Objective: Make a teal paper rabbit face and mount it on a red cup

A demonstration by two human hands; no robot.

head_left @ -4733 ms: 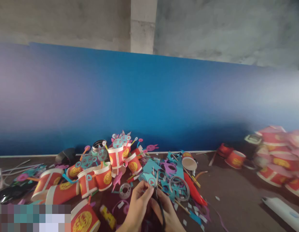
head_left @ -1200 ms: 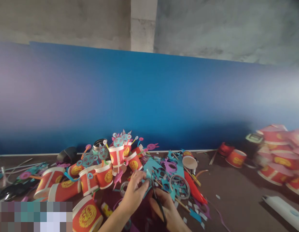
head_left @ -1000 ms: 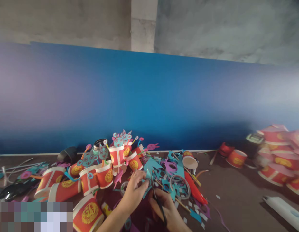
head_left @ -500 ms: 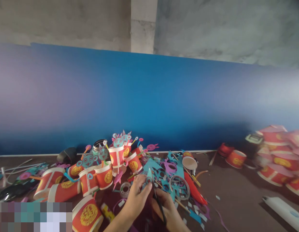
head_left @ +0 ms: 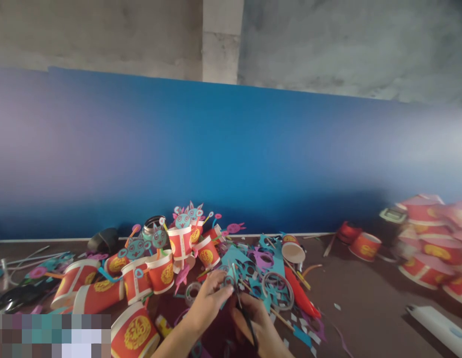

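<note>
My left hand pinches a small light-blue paper cutout between thumb and fingers. Close on its right, my right hand is closed around a pair of dark-handled scissors. The blades point up and away from me, right beside the paper; whether they touch it I cannot tell. Behind both hands lies a heap of blue paper scraps. A roll of clear tape sits left of my left hand. Red paper cups with blue and pink paper figures on them crowd the left side.
Stacked red cups stand at the far right, with a white elongated device in front. A large tape ring and a red pointed object lie right of the scraps. A blue panel closes off the table's back.
My left hand has shifted slightly left with the paper cutout. The scissors in my right hand have turned a little and stay beside the paper.
</note>
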